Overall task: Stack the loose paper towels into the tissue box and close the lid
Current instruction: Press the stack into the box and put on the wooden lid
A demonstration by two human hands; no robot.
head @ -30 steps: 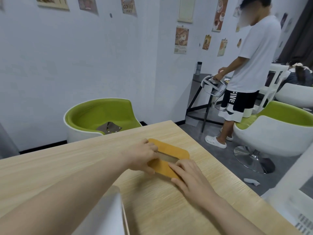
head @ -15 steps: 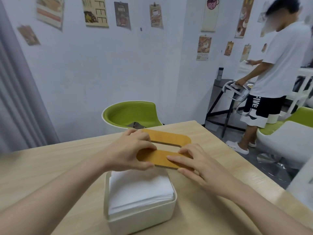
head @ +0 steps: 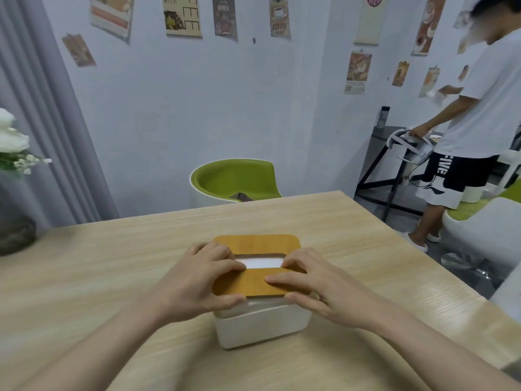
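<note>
A white tissue box (head: 262,323) stands on the light wooden table (head: 112,263), near its middle and close to the person wearing the camera. A wooden lid (head: 256,266) with a long slot lies on top of the box, and white paper towels (head: 263,263) show through the slot. The near edge of the lid looks slightly raised above the box rim, though whether it is fully seated cannot be told. The left hand (head: 197,280) holds the left end of the lid: its fingers curl over the top toward the slot, and its thumb (head: 229,300) presses under the near left corner, so the grip there pinches the lid. The right hand (head: 318,289) holds the right end: its fingers (head: 282,280) lie nearly straight across the top of the lid near the slot, while its thumb (head: 298,299) tucks against the near right corner below the edge, so this grip also pinches the lid between fingers and thumb. Both forearms reach in from the bottom of the view. At the left edge of the table stands a dark vase (head: 15,232) with white flowers (head: 12,145). Behind the table is a green chair (head: 235,180) against a white wall hung with posters (head: 279,18), and a grey curtain (head: 42,114) hangs at the left. At the right, another person (head: 473,131) in a white shirt and black shorts stands by a dark side table (head: 386,153), one hand on a white device (head: 408,145), with another green chair (head: 482,221) near them.
</note>
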